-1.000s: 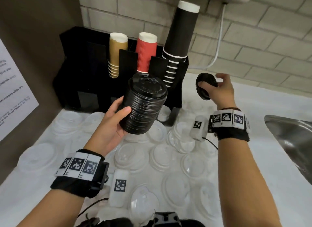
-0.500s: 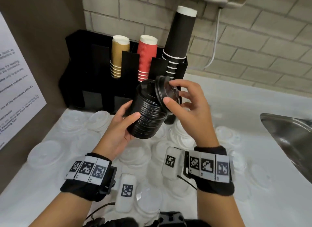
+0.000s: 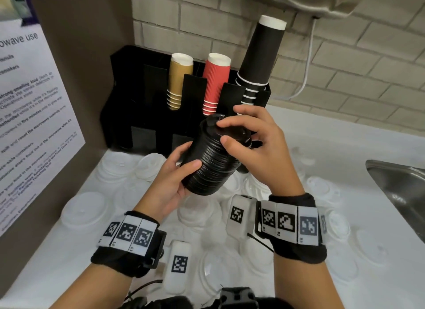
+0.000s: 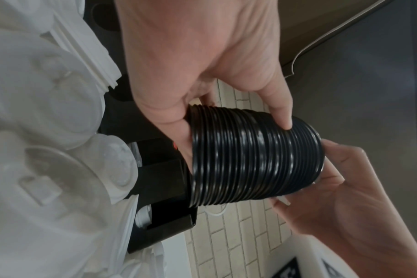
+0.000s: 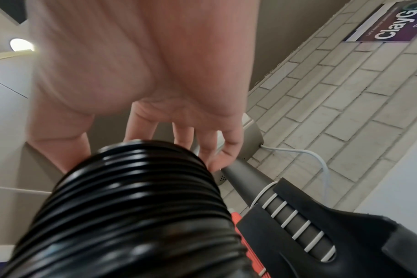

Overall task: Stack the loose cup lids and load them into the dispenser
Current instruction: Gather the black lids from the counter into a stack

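Risk: tall stack of ribbed black plastic lids (image 3: 212,161), tilted toward 1 o'clock before black cup dispenser (image 3: 142,97), could buckle; my left hand (image 3: 170,182) grips its side, right hand (image 3: 257,147) fingertips curl on the top lid.

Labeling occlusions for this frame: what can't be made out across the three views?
- Top of the black lid stack: head view, covered by the right hand; the lid's seating is unclear.
- Same top lid: right wrist view, blurred, and its face is turned away.
- Dispenser lower slots: head view, dark and partly behind the left hand.
- Clear lids: washed out on the white counter, uncountable.
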`<state>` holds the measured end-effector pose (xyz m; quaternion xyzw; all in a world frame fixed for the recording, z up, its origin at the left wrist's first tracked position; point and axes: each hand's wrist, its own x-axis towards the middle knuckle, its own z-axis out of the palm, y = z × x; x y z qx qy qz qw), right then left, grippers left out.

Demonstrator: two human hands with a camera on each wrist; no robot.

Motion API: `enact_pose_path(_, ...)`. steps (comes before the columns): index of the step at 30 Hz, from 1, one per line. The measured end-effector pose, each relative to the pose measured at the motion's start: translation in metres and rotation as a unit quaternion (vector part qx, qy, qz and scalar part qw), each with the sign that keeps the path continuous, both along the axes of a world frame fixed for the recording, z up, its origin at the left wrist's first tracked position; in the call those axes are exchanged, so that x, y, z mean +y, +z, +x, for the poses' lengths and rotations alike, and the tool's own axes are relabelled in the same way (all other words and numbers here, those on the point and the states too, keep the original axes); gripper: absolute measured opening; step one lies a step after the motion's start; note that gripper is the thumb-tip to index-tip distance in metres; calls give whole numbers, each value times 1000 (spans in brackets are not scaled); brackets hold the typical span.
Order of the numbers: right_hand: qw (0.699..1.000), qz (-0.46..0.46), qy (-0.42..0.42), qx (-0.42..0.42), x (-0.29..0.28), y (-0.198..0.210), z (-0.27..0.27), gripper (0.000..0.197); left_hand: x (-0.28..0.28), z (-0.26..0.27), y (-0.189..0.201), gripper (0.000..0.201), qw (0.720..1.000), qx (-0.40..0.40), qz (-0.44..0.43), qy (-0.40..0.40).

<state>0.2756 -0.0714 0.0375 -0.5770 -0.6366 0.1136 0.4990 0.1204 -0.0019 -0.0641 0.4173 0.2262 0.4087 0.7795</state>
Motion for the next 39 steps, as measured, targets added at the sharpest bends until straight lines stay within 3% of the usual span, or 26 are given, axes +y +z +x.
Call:
enact_pose_path(6,999,36,3,22,9,-2,-13,16,8,-7,4,68,999,-20,-29,0)
enact_pose_path(10,999,48,13,7,16,0,-19,22,14,-17,5,64,999,-13,-32,3)
enact_pose_path(14,987,55,-61,140,27,-2,-13,3,26,-38,18,68,998,-37,-40,28)
enact_pose_path(16,992,-42,-107,45,34,-12,-8,14,34,-55,29,69,997,-53,-36,40)
enact_pose_path(18,974,-180,-34,-134,40,-26,-14,10,42,-72,41,69,997,-55,-19,54)
enact_pose_path(19,950,-229,29,-213,43,-33,-23,4,45,-80,46,68,997,-55,-8,62)
enact_pose_path(22,865,-293,170,-370,51,-55,-61,37,51,-99,59,54,995,-63,6,80)
enact_pose_path(25,824,-276,265,-417,61,-70,-105,64,53,-112,68,55,993,-69,7,95)
enact_pose_path(29,768,-257,335,-482,75,-81,-153,85,49,-120,77,85,991,-89,16,94)
enact_pose_path(33,733,-277,294,-548,89,-88,-195,67,44,-125,82,93,992,-92,29,80)
enact_pose_path(36,738,-302,247,-551,93,-97,-214,48,40,-126,83,93,992,-87,38,81)
enact_pose_path(39,730,-309,269,-547,95,-97,-218,47,37,-126,83,100,992,-83,46,88)
